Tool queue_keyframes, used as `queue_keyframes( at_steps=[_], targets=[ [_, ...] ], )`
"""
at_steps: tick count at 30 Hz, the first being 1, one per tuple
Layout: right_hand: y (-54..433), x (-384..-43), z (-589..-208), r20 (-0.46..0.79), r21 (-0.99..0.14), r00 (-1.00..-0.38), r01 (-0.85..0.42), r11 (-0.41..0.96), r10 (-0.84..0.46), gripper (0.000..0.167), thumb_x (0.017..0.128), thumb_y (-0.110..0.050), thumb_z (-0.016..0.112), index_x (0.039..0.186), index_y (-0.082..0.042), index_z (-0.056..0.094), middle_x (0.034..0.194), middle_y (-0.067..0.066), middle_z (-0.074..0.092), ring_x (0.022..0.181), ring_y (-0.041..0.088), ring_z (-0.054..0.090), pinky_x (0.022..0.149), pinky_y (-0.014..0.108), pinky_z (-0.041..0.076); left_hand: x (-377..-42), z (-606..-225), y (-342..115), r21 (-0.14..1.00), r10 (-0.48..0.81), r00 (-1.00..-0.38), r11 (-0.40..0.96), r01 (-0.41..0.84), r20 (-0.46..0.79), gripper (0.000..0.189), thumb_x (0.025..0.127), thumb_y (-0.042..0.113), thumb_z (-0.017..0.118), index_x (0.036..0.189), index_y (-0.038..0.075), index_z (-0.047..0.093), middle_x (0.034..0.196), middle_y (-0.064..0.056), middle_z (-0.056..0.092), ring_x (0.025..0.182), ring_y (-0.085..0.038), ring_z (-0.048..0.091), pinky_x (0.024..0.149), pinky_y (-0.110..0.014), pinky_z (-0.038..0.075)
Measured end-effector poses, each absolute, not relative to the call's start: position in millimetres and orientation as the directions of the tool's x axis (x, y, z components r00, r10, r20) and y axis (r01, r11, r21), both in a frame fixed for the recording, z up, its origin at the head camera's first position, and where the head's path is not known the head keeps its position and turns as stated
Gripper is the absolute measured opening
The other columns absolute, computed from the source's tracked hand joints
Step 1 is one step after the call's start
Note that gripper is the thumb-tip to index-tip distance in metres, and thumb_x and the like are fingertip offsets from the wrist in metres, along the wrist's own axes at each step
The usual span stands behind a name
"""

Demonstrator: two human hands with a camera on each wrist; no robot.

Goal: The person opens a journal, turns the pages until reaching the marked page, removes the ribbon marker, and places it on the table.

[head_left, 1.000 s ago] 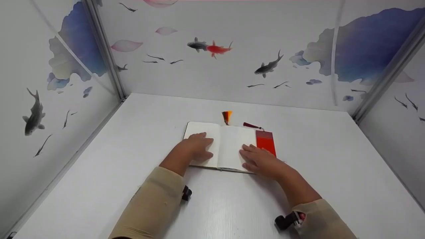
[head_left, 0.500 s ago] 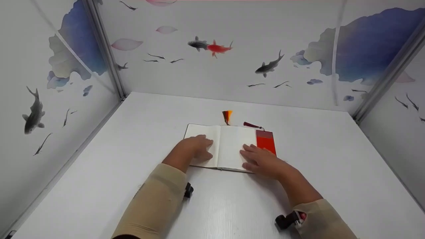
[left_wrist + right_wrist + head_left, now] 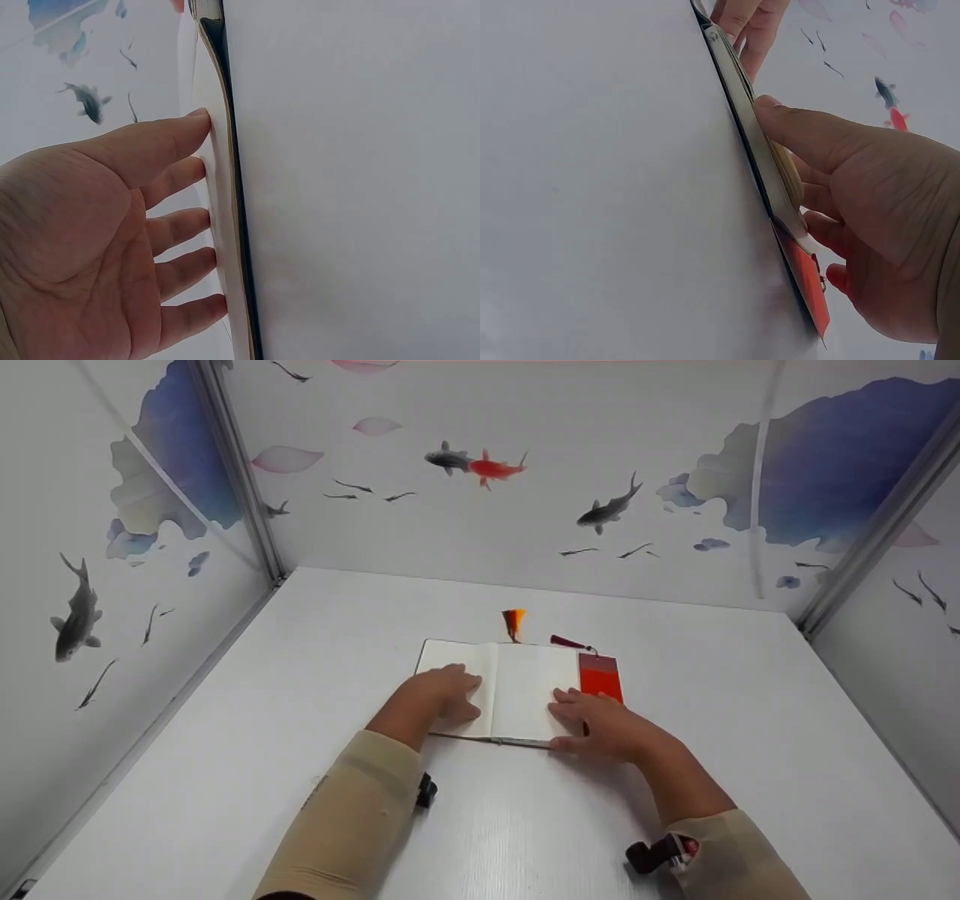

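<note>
A notebook (image 3: 532, 679) lies open at blank cream pages on the white table. My left hand (image 3: 441, 694) rests on the left page; in the left wrist view its fingertips (image 3: 196, 304) touch the paper. On the right page lies my right hand (image 3: 604, 727), its thumb at the near edge of the book. The right wrist view has that thumb (image 3: 772, 112) against the page edges. A red bookmark (image 3: 600, 675) shows at the book's right side, partly behind the right hand. Its dark red tassel (image 3: 568, 643) lies beyond the far edge.
An orange, yellow and dark tassel (image 3: 513, 624) sticks out past the notebook's far edge near the spine. White panels (image 3: 480, 540) printed with fish and blue shapes wall the table (image 3: 495, 825) at the back and both sides.
The right hand has shifted slightly right and nearer, its thumb moving from the page to the book's near edge. The left hand slid slightly nearer early on, then stayed on the left page.
</note>
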State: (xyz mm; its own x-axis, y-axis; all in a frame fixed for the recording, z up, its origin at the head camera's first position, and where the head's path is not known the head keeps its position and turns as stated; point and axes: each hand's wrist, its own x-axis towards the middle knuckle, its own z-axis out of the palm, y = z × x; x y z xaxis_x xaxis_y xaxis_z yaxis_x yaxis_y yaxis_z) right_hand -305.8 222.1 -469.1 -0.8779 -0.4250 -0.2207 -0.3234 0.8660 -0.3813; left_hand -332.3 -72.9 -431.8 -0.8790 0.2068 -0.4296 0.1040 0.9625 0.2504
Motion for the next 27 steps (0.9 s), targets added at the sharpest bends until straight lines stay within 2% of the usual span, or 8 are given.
queue_keyframes(
  at_steps=[5,8,13,16,19,22,25,27],
  targets=[
    [225.7,-305.4,-463.5,-0.242,-0.399,-0.884,-0.285,0.871,-0.4,0.071,0.096,-0.05,0.076,0.161,-0.038,0.049,0.174,-0.009,0.039,0.165,0.029,0.031,0.115,0.057,0.054,-332.3,-432.1,-73.8,0.249,0.212,-0.878,0.962,0.111,-0.428,0.073,0.106,0.043,0.065,0.17,0.031,0.032,0.182,-0.001,0.019,0.17,-0.029,0.017,0.137,-0.054,0.02],
    [228.0,-304.4,-460.4,-0.243,-0.432,-0.89,-0.256,0.865,-0.385,0.062,0.098,-0.045,0.076,0.156,-0.035,0.057,0.17,-0.011,0.046,0.162,0.03,0.036,0.112,0.052,0.057,-332.7,-432.8,-75.1,0.252,0.215,-0.881,0.961,0.114,-0.421,0.072,0.106,0.043,0.065,0.169,0.032,0.033,0.182,-0.001,0.02,0.169,-0.029,0.019,0.136,-0.054,0.022],
    [230.3,-304.2,-458.0,-0.193,-0.474,-0.914,-0.232,0.85,-0.357,0.04,0.1,-0.029,0.077,0.141,-0.03,0.073,0.157,-0.008,0.061,0.154,0.031,0.049,0.104,0.043,0.062,-332.7,-433.7,-75.8,0.266,0.215,-0.886,0.958,0.109,-0.412,0.071,0.106,0.043,0.064,0.169,0.033,0.034,0.182,0.0,0.02,0.169,-0.029,0.019,0.137,-0.053,0.021],
    [230.1,-305.4,-458.7,-0.15,-0.462,-0.925,-0.247,0.852,-0.349,0.035,0.1,-0.026,0.077,0.136,-0.03,0.076,0.148,-0.005,0.07,0.141,0.029,0.06,0.096,0.037,0.064,-332.6,-433.4,-75.1,0.269,0.214,-0.883,0.957,0.105,-0.419,0.072,0.106,0.043,0.064,0.169,0.033,0.033,0.182,-0.001,0.019,0.169,-0.03,0.017,0.137,-0.053,0.02],
    [229.2,-306.9,-459.6,-0.114,-0.435,-0.934,-0.258,0.862,-0.337,0.034,0.1,-0.028,0.078,0.134,-0.028,0.078,0.131,-0.004,0.078,0.117,0.023,0.068,0.084,0.031,0.062,-332.3,-432.7,-74.5,0.269,0.213,-0.881,0.958,0.103,-0.423,0.072,0.106,0.043,0.065,0.169,0.033,0.033,0.182,-0.001,0.018,0.17,-0.029,0.017,0.137,-0.054,0.02],
    [227.5,-308.1,-459.8,-0.088,-0.407,-0.941,-0.265,0.874,-0.326,0.025,0.1,-0.03,0.078,0.124,-0.023,0.082,0.099,-0.004,0.082,0.093,0.018,0.065,0.075,0.029,0.057,-332.0,-432.3,-74.2,0.272,0.211,-0.881,0.957,0.099,-0.423,0.072,0.106,0.043,0.065,0.169,0.033,0.033,0.182,0.0,0.019,0.17,-0.029,0.017,0.137,-0.054,0.02],
    [225.4,-308.9,-459.6,-0.061,-0.386,-0.946,-0.271,0.882,-0.317,0.018,0.1,-0.03,0.077,0.114,-0.021,0.083,0.081,-0.006,0.075,0.085,0.017,0.064,0.075,0.03,0.057,-331.6,-432.1,-74.3,0.275,0.209,-0.881,0.957,0.094,-0.424,0.072,0.106,0.043,0.065,0.169,0.034,0.033,0.182,0.0,0.019,0.17,-0.028,0.017,0.137,-0.054,0.02],
    [224.0,-309.2,-459.8,-0.046,-0.382,-0.95,-0.268,0.884,-0.307,0.017,0.1,-0.031,0.077,0.113,-0.02,0.083,0.081,-0.007,0.074,0.086,0.017,0.064,0.078,0.031,0.058,-331.5,-431.7,-74.3,0.276,0.209,-0.882,0.956,0.095,-0.422,0.072,0.105,0.043,0.065,0.169,0.034,0.033,0.182,0.0,0.019,0.169,-0.029,0.017,0.137,-0.054,0.02]
  ],
)
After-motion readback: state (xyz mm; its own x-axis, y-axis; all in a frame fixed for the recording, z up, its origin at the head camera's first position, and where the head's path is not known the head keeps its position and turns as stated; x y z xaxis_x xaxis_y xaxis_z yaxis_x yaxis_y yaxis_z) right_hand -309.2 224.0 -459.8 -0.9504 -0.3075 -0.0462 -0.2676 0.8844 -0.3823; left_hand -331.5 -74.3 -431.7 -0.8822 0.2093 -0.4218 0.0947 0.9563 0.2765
